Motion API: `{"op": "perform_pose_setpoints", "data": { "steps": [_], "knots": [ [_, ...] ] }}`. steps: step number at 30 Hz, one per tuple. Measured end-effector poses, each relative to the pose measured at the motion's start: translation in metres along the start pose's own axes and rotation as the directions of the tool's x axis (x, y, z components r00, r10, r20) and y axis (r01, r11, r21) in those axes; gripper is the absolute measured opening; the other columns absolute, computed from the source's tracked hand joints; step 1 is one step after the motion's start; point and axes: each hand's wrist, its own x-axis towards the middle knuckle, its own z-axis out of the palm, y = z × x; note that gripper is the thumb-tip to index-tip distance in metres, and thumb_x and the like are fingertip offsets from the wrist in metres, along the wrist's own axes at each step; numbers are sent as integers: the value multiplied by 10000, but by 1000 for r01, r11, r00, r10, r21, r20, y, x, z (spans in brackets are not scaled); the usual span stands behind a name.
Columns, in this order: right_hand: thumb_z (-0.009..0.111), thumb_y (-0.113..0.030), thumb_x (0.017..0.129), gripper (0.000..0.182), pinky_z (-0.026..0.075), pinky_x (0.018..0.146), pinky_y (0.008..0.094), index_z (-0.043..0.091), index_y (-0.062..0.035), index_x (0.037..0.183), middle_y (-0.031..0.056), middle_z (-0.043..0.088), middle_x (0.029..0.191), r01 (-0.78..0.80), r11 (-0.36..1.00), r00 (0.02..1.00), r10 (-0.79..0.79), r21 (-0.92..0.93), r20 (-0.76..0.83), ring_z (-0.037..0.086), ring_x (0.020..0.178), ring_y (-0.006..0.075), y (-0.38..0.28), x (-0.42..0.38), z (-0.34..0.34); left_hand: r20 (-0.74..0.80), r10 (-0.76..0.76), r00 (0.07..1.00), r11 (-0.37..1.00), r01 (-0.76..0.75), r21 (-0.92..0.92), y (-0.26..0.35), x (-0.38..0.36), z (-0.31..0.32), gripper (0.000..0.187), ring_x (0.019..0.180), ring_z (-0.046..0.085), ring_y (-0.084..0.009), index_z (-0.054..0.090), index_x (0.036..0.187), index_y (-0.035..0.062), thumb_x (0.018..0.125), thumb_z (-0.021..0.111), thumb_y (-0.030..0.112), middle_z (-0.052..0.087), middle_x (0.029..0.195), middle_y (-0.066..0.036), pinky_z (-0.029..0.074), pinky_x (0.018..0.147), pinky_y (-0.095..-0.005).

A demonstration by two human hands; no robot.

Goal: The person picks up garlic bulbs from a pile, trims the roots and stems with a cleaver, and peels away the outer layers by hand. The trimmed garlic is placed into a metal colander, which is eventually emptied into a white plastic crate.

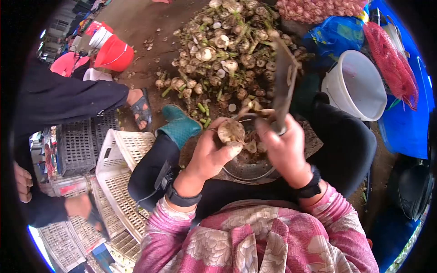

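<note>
My left hand [205, 157] is closed around a garlic bulb [230, 131], its pale, dirt-marked round side facing up. My right hand [287, 150] grips a knife [284, 84] whose wide blade stands upward, away from me and a little blurred; the handle is mostly hidden in the fingers. The blade is apart from the bulb. Beneath both hands, between my knees, a round metal basin [248, 178] holds scraps that are partly covered by the hands. Just beyond lies a big heap of soil-covered garlic bulbs [223, 59] with cut stems.
At the right stand a white bucket [357, 86], a red mesh sack [392, 63] and a blue tarp [405, 127]. White plastic crates [109, 159] and a person's sandalled foot [140, 111] are on the left. A red bucket [114, 53] stands farther back.
</note>
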Motion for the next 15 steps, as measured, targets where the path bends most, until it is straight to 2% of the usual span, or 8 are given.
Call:
{"op": "perform_pose_setpoints", "data": {
  "steps": [1, 2, 3, 7, 8, 12, 14, 15],
  "knots": [
    [644, -152, 735, 182, 465, 584, 319, 558, -5, 797, 125, 602, 719, 50, 956, 997, -63, -290, -35, 587, 634, 234, 2, 4, -8, -53, 41, 998, 999, -41, 8, 0, -6, -5, 485, 865, 501, -94, 415, 1113, -25, 737, 640, 182, 539, 962, -38, 412, 784, -247],
    [649, -165, 723, 187, 466, 564, 356, 541, -14, 748, 163, 589, 701, 86, 826, 989, -137, -557, -50, 588, 623, 308, 4, 9, -14, -78, 64, 995, 994, -57, 91, 3, -10, -7, 473, 854, 499, -92, 413, 1102, -23, 731, 637, 168, 537, 951, -38, 411, 779, -244],
    [644, -182, 712, 207, 454, 544, 409, 506, -29, 698, 199, 559, 698, 130, 741, 981, -192, -659, -22, 551, 650, 382, 3, 9, -14, -99, 88, 991, 983, -71, 171, 7, -12, -9, 462, 843, 497, -89, 412, 1090, -21, 725, 634, 154, 535, 941, -37, 410, 775, -241],
    [661, -191, 584, 217, 456, 503, 367, 499, -78, 673, 89, 533, 590, 535, 562, 841, -419, -630, 341, 564, 546, 279, -1, -13, 6, -62, 236, 970, 846, -173, 505, 5, -9, -22, 513, 819, 520, -109, 397, 1114, 31, 688, 668, 117, 538, 920, -37, 431, 760, -255],
    [658, -208, 565, 224, 443, 476, 352, 500, -93, 673, 63, 529, 579, 598, 497, 800, -417, -629, 432, 558, 516, 244, 3, -15, 11, -118, 190, 975, 878, -115, 466, -3, -10, -26, 520, 821, 533, -122, 402, 1112, 51, 679, 682, 118, 543, 926, -39, 438, 757, -257],
    [667, -246, 539, 259, 421, 453, 330, 506, -104, 684, 49, 527, 575, 679, 490, 734, -448, -546, 511, 550, 499, 226, 8, -12, 26, -88, 211, 974, 749, -103, 654, -9, -11, -37, 511, 816, 559, -147, 417, 1102, 96, 673, 695, 114, 561, 891, -56, 465, 717, -283],
    [671, -248, 534, 268, 424, 456, 338, 508, -104, 691, 51, 527, 574, 702, 488, 712, -471, -518, 521, 549, 500, 232, 12, -3, 33, -216, 65, 974, 971, -12, 238, -11, -13, -37, 466, 803, 565, -164, 445, 1052, 61, 673, 693, 171, 565, 866, -76, 463, 706, -287],
    [677, -252, 533, 280, 422, 456, 350, 507, -106, 699, 53, 522, 573, 697, 482, 716, -514, -531, 472, 541, 495, 243, 21, 2, 36, -257, -25, 966, 1000, 26, 3, -11, -14, -36, 452, 797, 568, -173, 459, 1027, 44, 673, 692, 200, 567, 854, -87, 461, 700, -289]
  ]
}}
